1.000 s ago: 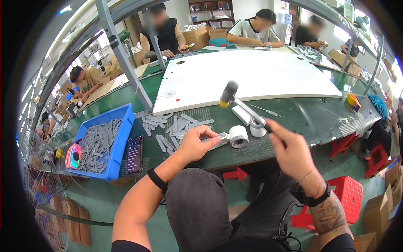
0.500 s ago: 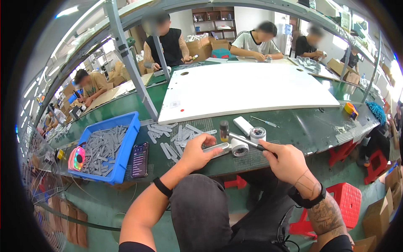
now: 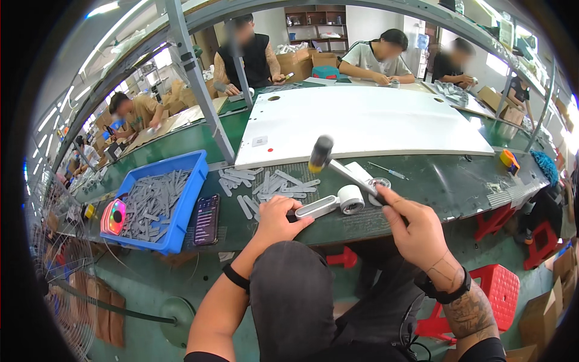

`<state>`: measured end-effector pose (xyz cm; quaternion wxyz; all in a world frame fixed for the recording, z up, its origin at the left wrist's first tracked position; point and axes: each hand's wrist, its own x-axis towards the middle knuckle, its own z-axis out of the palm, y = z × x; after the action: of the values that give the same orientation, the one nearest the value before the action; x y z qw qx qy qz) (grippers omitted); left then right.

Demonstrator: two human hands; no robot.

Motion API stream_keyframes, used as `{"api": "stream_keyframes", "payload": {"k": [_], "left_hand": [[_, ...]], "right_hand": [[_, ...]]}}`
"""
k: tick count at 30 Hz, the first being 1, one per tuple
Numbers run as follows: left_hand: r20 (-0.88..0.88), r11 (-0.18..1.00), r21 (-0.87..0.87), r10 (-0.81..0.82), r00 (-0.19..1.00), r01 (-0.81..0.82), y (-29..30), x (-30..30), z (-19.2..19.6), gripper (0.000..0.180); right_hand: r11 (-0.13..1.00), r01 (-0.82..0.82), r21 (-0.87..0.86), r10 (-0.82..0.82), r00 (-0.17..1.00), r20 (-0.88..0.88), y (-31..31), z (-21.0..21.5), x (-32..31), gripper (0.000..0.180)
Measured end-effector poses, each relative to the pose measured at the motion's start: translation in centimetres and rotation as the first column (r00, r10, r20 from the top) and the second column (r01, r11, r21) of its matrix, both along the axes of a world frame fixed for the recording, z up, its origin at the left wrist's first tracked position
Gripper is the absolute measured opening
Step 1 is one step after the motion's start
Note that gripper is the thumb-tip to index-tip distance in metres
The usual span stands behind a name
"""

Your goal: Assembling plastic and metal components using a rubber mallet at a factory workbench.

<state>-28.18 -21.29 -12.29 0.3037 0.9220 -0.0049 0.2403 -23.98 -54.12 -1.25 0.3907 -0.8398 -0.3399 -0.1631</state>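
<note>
Grey bracket [image 3: 318,207] under left hand [image 3: 278,218], hammer [image 3: 344,172] in right hand [image 3: 416,226].

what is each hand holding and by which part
Right hand holds the mallet by its handle's lower end. Left hand pins the grey bar at its near end.
</note>
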Motion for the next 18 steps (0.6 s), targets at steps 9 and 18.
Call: {"api": "stream_keyframes", "payload": {"k": [9,18], "left_hand": [[-0.056,0.997,-0.076,0.002,0.998,-0.007,0.1,-0.4,0.3,0.039],[-0.121,0.994,-0.110,0.010,0.993,-0.023,0.5,0.1,0.4,0.042]], "right_hand": [[0.985,-0.024,-0.173,0.032,0.998,0.045,0.4,-0.5,0.0,0.036],[0.953,-0.089,-0.290,0.089,0.996,-0.012,1.3,-0.9,0.0,0.041]]}}
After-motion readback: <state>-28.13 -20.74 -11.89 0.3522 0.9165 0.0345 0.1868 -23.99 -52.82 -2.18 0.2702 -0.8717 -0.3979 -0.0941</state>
